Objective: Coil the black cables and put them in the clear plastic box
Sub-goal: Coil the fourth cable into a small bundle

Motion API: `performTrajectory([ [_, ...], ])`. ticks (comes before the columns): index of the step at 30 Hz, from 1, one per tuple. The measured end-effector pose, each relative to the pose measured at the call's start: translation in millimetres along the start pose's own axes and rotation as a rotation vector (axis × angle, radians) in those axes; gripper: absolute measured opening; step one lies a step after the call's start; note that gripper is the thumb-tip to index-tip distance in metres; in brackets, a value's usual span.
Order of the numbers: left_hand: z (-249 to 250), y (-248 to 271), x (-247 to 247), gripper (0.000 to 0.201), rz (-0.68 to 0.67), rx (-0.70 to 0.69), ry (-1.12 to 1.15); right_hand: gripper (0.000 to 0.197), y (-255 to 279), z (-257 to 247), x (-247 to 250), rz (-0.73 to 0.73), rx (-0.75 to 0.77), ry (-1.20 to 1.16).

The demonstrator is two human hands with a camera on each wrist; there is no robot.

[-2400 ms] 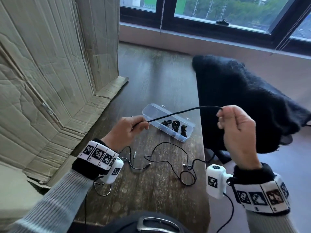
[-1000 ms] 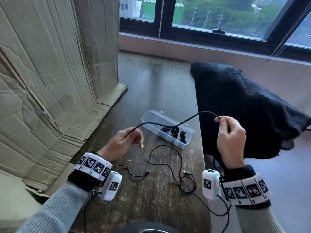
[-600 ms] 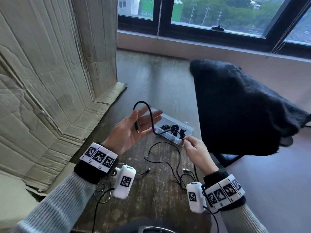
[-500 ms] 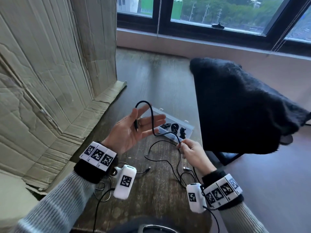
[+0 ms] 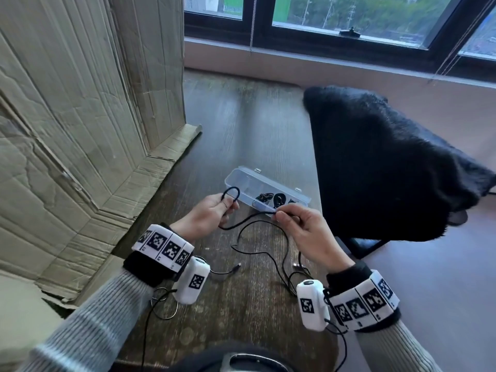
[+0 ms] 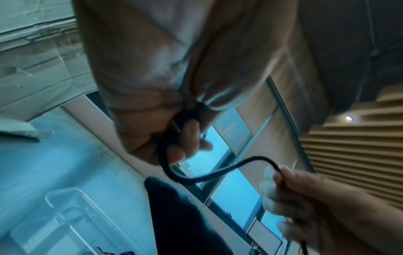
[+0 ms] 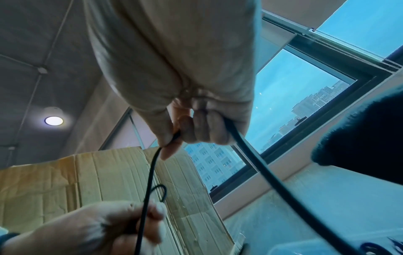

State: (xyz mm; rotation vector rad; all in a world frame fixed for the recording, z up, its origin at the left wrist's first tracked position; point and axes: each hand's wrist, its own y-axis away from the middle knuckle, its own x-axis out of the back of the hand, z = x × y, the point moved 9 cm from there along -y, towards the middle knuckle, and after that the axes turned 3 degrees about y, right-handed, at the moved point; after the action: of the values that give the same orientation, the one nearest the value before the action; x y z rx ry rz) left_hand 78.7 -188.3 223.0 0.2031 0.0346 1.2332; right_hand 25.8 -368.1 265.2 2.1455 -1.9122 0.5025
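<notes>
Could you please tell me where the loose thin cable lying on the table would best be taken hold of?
Probably at a plug end of the loose thin cable, such as the one near the left wrist, pinched from above: it lies flat on the table, and starting at an end lets coiling proceed without tangles.

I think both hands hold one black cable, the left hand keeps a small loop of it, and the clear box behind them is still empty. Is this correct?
Not quite. The clear box is not empty: the head view shows a few coiled cables inside it. The rest holds: the left hand keeps a small loop of the black cable, and the right hand pinches it.
</notes>
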Motion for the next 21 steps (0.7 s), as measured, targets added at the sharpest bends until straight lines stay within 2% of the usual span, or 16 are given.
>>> performTrajectory([
  [3,-10,5,-21,0.031,-0.147,0.050,-0.090,0.012,-8,-8,2,0.020,0.024,0.019],
  [5,-6,11,-32,0.042,-0.224,0.038,-0.205,0.013,-13,-12,1,0.027,0.049,0.039],
  [7,3,18,-43,0.044,-0.286,-0.003,-0.283,0.011,-18,-15,1,0.043,0.066,0.079],
  [10,12,20,-47,0.032,-0.278,-0.084,-0.290,0.011,-24,-16,4,0.091,0.053,0.047],
  [15,10,15,-34,0.033,-0.154,-0.050,0.230,0.003,-25,8,5,0.166,-0.068,-0.157],
  [18,6,12,-32,0.029,-0.120,-0.012,0.602,0.019,-16,10,-6,0.178,-0.052,-0.201],
  [21,0,11,-38,0.026,-0.076,0.023,0.738,0.017,-6,15,-24,0.160,-0.069,-0.169],
])
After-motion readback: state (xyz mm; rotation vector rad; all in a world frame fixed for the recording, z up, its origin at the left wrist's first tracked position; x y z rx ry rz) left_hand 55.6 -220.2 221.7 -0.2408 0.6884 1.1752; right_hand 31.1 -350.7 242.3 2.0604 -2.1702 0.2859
